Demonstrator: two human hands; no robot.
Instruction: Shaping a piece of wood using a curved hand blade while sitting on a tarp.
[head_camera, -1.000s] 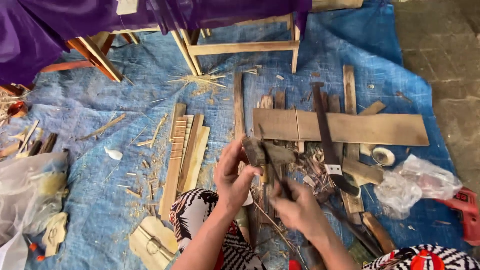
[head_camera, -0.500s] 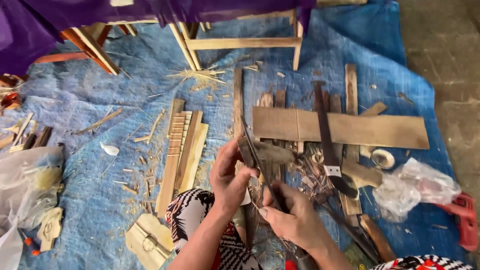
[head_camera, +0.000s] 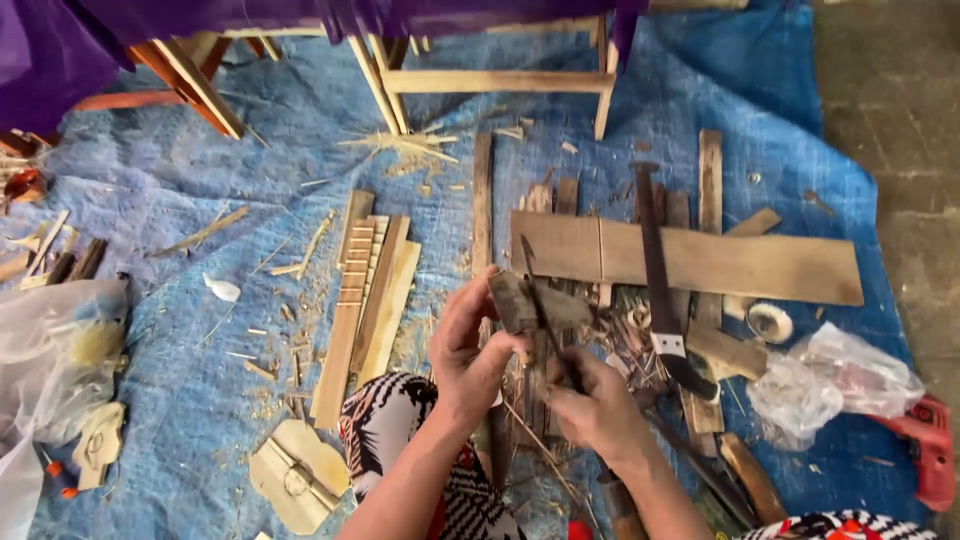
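Observation:
My left hand grips a short, dark block of wood over the blue tarp. My right hand is closed on the handle of a thin knife whose blade lies against the block, tip pointing up and away. Shavings and splinters lie under both hands. A patterned black, white and red cloth covers my knee just below the left hand.
A wide flat plank with a long machete across it lies right of the hands. Stacked bamboo slats lie to the left. Wooden frame legs stand at the top; a red power tool and plastic bags sit at right.
The view has shifted slightly. Both hands stay on the block and knife; the knife blade has moved along the wood, and the hands sit a little lower in the frame.

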